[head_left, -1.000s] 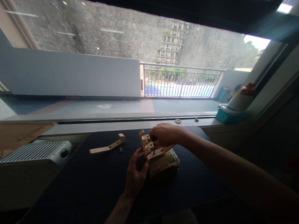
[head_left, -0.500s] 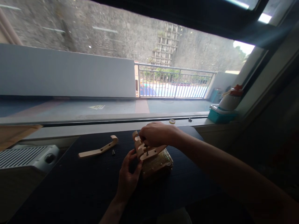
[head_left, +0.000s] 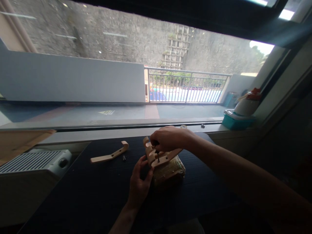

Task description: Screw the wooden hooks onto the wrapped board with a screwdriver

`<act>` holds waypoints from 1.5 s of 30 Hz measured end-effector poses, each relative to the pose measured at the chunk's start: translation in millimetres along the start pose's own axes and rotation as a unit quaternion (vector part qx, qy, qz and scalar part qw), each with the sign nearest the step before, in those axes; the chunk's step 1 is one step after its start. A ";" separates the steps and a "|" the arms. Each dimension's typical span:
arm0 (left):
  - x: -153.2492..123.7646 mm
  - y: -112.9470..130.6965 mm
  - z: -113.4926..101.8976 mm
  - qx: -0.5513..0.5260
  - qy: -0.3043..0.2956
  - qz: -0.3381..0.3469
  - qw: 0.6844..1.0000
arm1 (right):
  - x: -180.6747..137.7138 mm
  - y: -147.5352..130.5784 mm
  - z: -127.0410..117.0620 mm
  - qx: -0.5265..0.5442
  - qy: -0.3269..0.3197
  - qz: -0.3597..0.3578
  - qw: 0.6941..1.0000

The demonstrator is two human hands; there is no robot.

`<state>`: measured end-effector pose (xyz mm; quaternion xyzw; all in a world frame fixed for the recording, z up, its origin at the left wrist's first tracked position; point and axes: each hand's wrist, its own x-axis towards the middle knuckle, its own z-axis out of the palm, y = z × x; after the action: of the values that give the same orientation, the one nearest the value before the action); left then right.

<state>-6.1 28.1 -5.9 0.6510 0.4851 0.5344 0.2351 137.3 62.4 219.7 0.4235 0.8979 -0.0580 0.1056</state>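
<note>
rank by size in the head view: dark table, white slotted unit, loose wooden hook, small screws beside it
1. Dark table, clearly largest though partly covered
2. White slotted unit, cut off by the left edge
3. Loose wooden hook, long but thin
4. Small screws

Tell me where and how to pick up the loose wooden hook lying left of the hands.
Pinch the loose wooden hook by its flat, straight end, probably best from the left: that end points left, away from the screws, while the other end curls.
</note>
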 end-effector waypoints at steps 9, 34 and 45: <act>-0.1 -0.4 0.3 0.002 0.010 0.014 1.000 | -0.5 7.5 13.0 0.019 0.038 0.025 0.999; -0.3 6.3 -1.5 -0.005 0.002 -0.001 1.000 | -0.7 10.8 4.0 0.013 0.005 0.016 1.000; -0.5 6.2 -1.1 0.000 0.006 0.004 1.000 | -0.4 6.6 14.1 0.001 0.042 -0.009 0.999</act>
<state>-4.7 24.9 -0.7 0.6498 0.4842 0.5388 0.2300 144.6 63.6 206.1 0.4178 0.9051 -0.0423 0.0665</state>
